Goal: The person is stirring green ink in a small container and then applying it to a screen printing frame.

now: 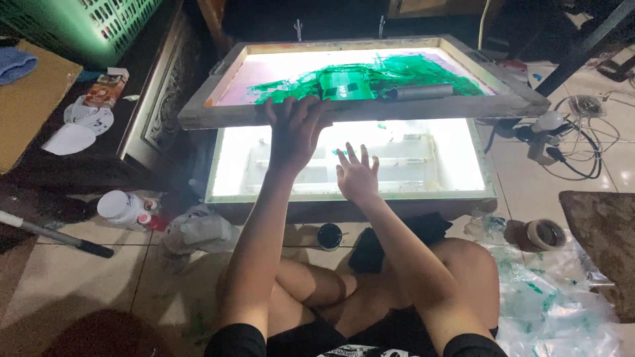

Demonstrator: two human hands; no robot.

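Near the middle of the view, the left hand (293, 132) grips the near rail of a wooden screen frame (516, 99), fingers curled over the top edge, holding that frame tilted up above a glowing light box (221, 188). Smeared across the frame's mesh is green ink (410, 69), and a grey squeegee (420, 92) lies on the mesh just right of the hand, against the near rail. Below the raised frame, the right hand (357, 177) hovers with its fingers spread over the lit glass of the light box; whether it touches the glass cannot be told.

Close to the person's crossed legs, a small black jar (329, 235) stands on the tiled floor (79, 271) just beside a dark cloth (370, 248). To the left, a white bottle (124, 207) lies on its side near a crumpled plastic bag (202, 231). To the right, a roll of tape (546, 233) sits beside ink-stained plastic sheeting (555, 304). Far right, cables (582, 158) trail over the floor. At the far left corner stands a green basket (86, 26).
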